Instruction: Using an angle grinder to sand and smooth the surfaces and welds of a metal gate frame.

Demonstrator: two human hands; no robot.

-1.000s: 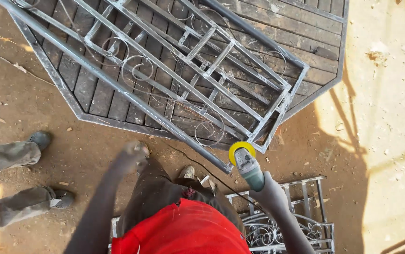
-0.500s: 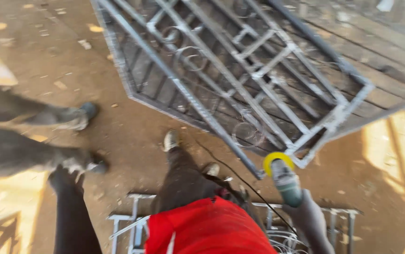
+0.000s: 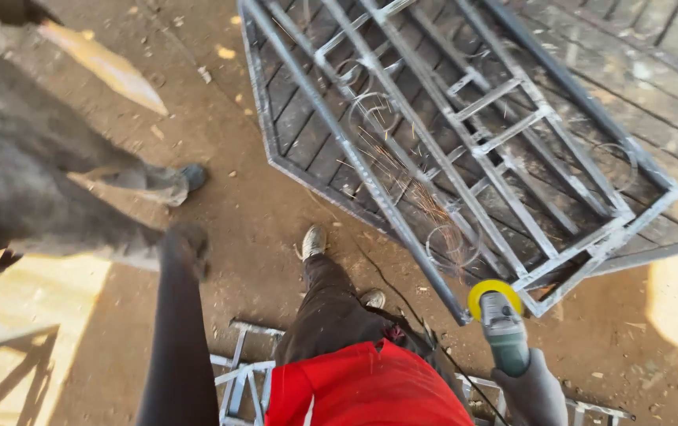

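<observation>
My right hand (image 3: 538,392), in a grey glove, grips a green-grey angle grinder (image 3: 503,335) with a yellow guard (image 3: 494,290). The disc sits at the near corner of a grey steel grille frame (image 3: 465,142) with scroll rings, which lies over a dark slatted panel. Sparks (image 3: 426,207) stream from the disc up and left across the bars. My left arm, in a dark sleeve, reaches forward over the dirt. My left hand (image 3: 187,239) is blurred and dark, and touches nothing I can make out. I wear a red shirt and dark trousers.
Another person's grey trouser legs and dark shoe (image 3: 192,175) stand at the left, close to my left hand. My shoes (image 3: 313,241) rest on brown dirt. A black cable (image 3: 370,268) runs past them. More welded frames (image 3: 236,367) lie under me.
The view has swung left and the grille now fills the upper right. The other person's legs are closer. The grinder has reached the frame corner and sparks now fly.
</observation>
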